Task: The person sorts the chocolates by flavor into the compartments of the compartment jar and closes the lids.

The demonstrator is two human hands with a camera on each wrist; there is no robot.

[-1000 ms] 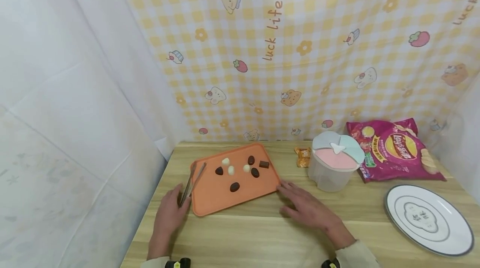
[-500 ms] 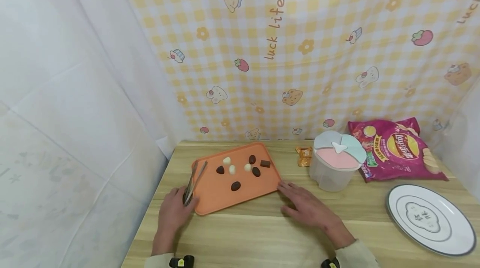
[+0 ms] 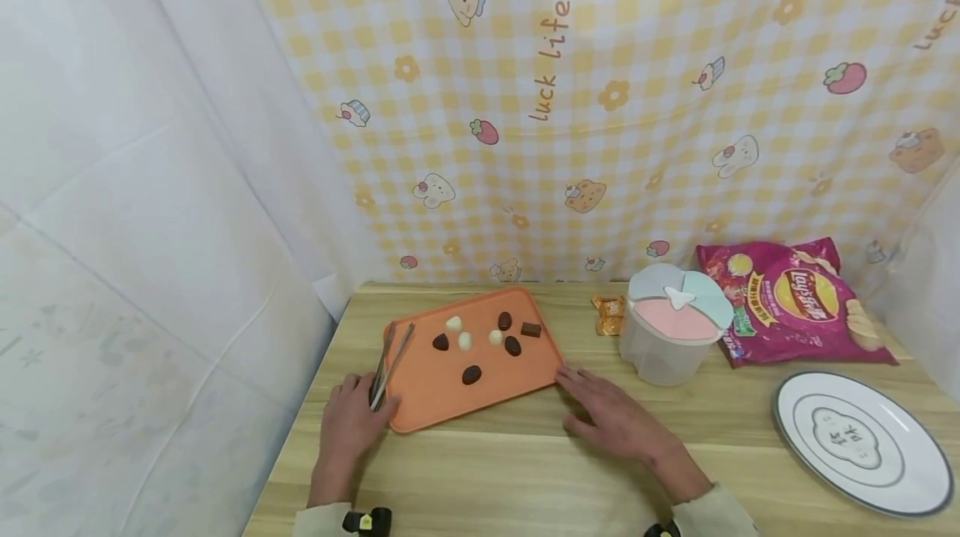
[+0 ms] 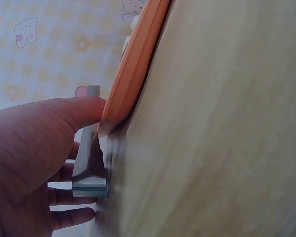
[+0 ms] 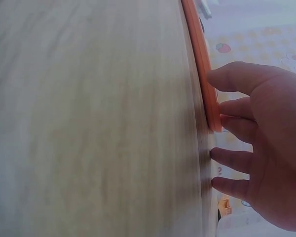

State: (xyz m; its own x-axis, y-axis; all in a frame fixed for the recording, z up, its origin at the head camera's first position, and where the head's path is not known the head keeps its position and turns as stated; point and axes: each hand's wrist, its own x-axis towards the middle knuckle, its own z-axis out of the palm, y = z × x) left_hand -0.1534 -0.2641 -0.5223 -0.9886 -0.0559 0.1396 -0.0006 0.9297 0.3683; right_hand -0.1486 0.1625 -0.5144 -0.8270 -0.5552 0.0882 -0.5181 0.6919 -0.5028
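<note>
Wooden table [image 3: 487, 479] bearing an orange tray [image 3: 442, 391] as landmark. Right of the tray: plate [image 3: 926, 458], chip bag [image 3: 787, 299], lidded tub [image 3: 671, 333], small wrapper [image 3: 607, 313]. Right hand [image 3: 611, 416] lies flat, fingers relaxed, touching the tray's right corner. Left hand [image 3: 352, 424] at the tray's left corner, thumb against the rim, fingers around the metal tongs [image 3: 390, 366]. On the tray: dark and white candies [image 3: 471, 373].
</note>
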